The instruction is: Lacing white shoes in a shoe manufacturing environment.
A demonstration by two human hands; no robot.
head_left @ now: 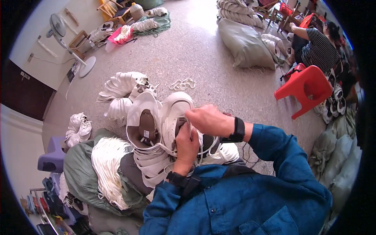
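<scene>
A white shoe upper [169, 124] with a dark inside lies in my lap, its rounded toe pointing away from me. Against its right edge, my left hand [187, 145] is closed, thumb and fingers gripping the upper. Just above it, my right hand [211, 120] is closed too, fingertips pinched near the upper's opening; what they pinch is hidden, though a thin white lace [208, 148] curves out below the hands. Directly left stands a nested stack of white shoe uppers [152, 162], the top one open and showing its brown lining.
A bundle of white laces [111, 168] lies over a green sack [80, 168] to my left. More uppers [123, 90] and a loose lace [182, 84] are on the floor ahead. A red stool [303, 91] stands right, near a seated person [319, 49] and a full sack [244, 45].
</scene>
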